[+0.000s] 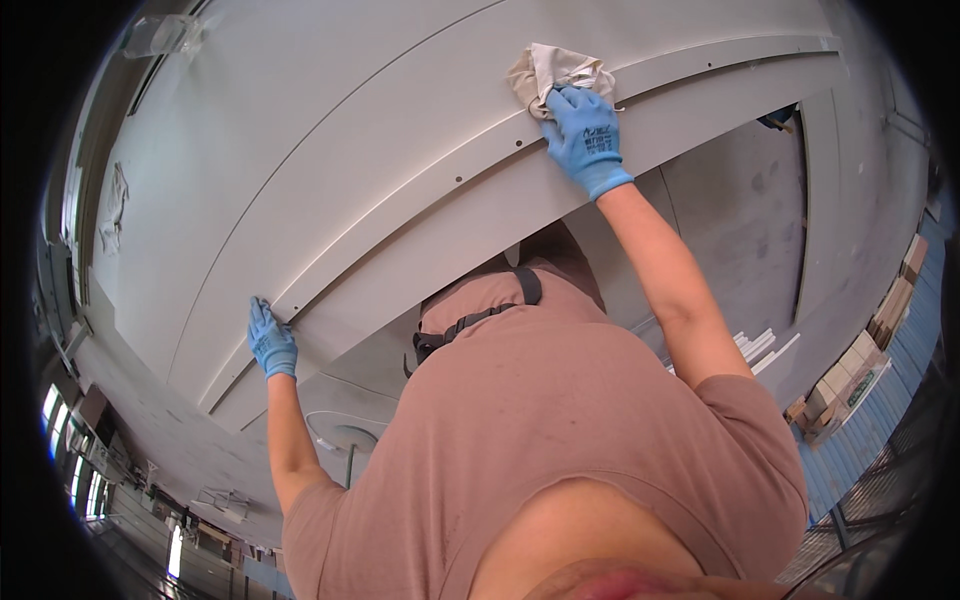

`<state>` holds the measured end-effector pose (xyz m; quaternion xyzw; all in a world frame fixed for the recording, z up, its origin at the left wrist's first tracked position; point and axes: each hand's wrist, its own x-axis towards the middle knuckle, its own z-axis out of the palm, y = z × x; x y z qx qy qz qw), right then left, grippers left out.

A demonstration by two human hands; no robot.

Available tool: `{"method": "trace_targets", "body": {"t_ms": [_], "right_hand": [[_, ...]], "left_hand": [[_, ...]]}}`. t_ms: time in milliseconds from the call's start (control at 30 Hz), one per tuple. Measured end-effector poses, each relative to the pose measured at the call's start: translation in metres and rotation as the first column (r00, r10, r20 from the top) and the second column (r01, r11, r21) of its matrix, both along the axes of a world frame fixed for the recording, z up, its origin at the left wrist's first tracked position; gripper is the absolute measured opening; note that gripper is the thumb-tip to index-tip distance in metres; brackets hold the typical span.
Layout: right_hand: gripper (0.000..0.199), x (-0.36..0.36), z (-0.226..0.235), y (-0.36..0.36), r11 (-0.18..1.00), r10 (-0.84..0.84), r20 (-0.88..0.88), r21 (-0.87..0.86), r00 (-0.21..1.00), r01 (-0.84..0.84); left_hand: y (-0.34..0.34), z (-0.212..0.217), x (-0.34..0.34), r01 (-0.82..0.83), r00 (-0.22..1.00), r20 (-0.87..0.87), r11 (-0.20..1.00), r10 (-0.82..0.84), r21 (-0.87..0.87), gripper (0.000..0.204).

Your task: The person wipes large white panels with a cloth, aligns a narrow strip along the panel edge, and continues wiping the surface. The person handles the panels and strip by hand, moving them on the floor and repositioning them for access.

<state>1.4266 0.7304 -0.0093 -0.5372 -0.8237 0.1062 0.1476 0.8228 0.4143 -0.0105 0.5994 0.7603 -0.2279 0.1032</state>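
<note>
A large pale grey panel (330,190) lies in front of me, with a long strip (430,198) dotted with small dark holes along its near side. My right hand (585,143), in a blue glove, presses a crumpled beige cloth (541,70) onto the panel by this strip, fingers closed on the cloth. Farther left and nearer to me, my left hand (272,340) wears a matching glove. Its fingers are stretched out and rest at the strip near its left end, holding nothing.
At the panel's far left lie a crumpled whitish piece (115,207) and a clear plastic bottle-like item (160,36). Boxes and boards (850,380) stand on the right beside a blue ribbed surface (900,360). White strips (757,347) lie on the floor by my right arm.
</note>
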Motion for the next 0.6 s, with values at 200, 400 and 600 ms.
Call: {"method": "trace_targets", "body": {"t_ms": [200, 400, 600], "right_hand": [[0.02, -0.043, -0.005, -0.016, 0.985, 0.021, 0.111, -0.17, 0.994, -0.002], [0.024, -0.107, -0.008, -0.044, 0.936, 0.009, -0.032, -0.352, 0.999, -0.019], [0.028, -0.062, 0.006, 0.004, 0.852, -0.336, -0.016, -0.432, 0.942, 0.296]], "left_hand": [[-0.009, -0.006, -0.01, -0.025, 0.997, 0.079, 0.998, 0.02, 0.06, 0.079], [-0.013, -0.009, -0.021, -0.006, 0.994, 0.111, 0.998, -0.002, 0.065, 0.08], [-0.011, -0.007, -0.024, 0.01, 0.995, 0.099, 1.0, -0.011, 0.015, 0.079]]}}
